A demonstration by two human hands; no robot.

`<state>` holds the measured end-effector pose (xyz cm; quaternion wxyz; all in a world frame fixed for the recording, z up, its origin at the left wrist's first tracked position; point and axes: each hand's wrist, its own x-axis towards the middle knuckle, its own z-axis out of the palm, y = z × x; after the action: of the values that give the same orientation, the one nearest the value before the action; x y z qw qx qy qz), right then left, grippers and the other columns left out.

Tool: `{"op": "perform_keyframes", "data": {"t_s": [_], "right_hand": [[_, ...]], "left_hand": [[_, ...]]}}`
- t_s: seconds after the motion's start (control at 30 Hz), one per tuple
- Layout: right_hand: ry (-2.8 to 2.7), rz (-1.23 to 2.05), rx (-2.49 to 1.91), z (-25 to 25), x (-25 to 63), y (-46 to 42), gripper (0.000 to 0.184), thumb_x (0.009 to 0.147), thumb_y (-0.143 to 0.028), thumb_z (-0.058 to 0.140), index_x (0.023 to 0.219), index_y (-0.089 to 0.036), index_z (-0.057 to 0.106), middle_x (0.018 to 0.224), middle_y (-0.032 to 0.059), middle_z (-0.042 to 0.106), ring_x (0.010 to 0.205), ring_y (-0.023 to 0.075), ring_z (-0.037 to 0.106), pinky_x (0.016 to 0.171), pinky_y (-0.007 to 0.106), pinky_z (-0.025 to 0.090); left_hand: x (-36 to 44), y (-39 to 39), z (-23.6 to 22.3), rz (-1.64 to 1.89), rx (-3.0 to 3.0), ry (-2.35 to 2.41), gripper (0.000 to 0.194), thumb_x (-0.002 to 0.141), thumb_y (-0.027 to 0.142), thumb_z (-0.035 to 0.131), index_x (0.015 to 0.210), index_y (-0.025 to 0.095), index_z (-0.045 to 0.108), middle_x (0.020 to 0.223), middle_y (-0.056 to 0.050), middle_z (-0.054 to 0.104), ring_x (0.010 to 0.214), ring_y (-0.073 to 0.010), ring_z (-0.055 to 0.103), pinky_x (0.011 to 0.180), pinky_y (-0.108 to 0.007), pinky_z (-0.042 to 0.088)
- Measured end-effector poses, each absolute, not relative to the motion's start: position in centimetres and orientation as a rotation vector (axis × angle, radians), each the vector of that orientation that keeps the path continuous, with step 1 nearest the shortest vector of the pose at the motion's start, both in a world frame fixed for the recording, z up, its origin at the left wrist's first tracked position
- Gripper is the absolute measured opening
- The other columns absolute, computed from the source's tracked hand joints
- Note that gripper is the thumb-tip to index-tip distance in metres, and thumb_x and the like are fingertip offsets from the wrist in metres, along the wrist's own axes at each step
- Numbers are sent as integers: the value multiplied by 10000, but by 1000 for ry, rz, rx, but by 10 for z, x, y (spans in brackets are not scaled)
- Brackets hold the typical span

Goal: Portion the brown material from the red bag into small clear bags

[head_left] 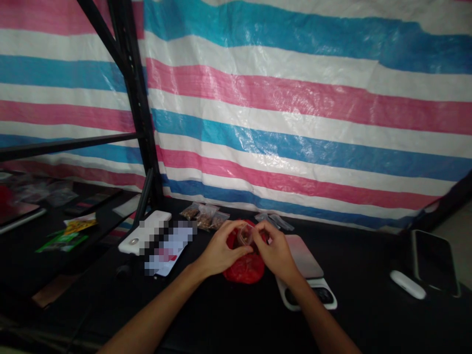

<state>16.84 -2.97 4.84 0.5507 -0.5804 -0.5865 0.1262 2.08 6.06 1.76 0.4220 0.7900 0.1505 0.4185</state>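
Observation:
Both my hands are at a small clear plastic bag (pixel 245 236), held up over a red plastic bag (pixel 243 269) on the black table. My left hand (pixel 221 250) has its thumb and fingers curved around the left side of the small bag. On the opposite side, my right hand (pixel 273 247) pinches the bag's edge with its fingertips. A little dark matter shows inside the bag, too small to name. Right beside my right hand lies a kitchen scale (pixel 304 259) with a metal plate, partly covered by my forearm.
Several small bags of brown bits (pixel 204 216) lie behind my hands, with flat clear bags (pixel 282 221) nearby. To the left are a white device (pixel 143 231) and a phone (pixel 173 253). Rightward sit a white case (pixel 407 284) and a dark phone (pixel 435 260). A black metal post (pixel 138 108) rises left.

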Motion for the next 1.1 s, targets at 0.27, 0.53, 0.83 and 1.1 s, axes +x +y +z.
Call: {"op": "perform_keyframes", "data": {"t_s": [0.27, 0.53, 0.83, 1.1], "right_hand": [[-1499, 83, -1550, 45, 183, -28, 211, 974, -306, 478, 798, -234, 570, 782, 18, 653, 749, 197, 605, 714, 316, 423], [-1786, -110, -1939, 26, 185, -28, 142, 879, -225, 673, 1020, -213, 655, 1003, 68, 737, 991, 302, 613, 875, 433, 359], [-1954, -55, -1731, 28, 182, -30, 366, 808, 5, 554, 1098, -204, 635, 1138, 67, 697, 1125, 253, 577, 977, 412, 356], [-2050, 75, -1637, 27, 180, -33, 445, 862, -22, 508, 1257, -199, 609, 1253, 90, 660, 1166, 234, 585, 1020, 400, 394]], "left_hand": [[19, 76, 18, 1186, 1769, 539, 279, 904, 417, 633, 1068, 193, 649, 1030, -65, 721, 970, -219, 653, 896, -343, 494], [7, 86, 29, 972, 2086, 888, 337, 963, 516, 456, 927, 206, 584, 851, -35, 684, 789, -219, 646, 732, -325, 457], [6, 80, 19, 673, 2210, 830, 259, 734, 143, 635, 929, 217, 483, 830, -1, 632, 730, -193, 613, 659, -290, 405], [18, 81, 5, 797, 1776, 557, 374, 624, 7, 573, 935, 193, 480, 787, 59, 524, 668, -108, 485, 623, -233, 389]]}}
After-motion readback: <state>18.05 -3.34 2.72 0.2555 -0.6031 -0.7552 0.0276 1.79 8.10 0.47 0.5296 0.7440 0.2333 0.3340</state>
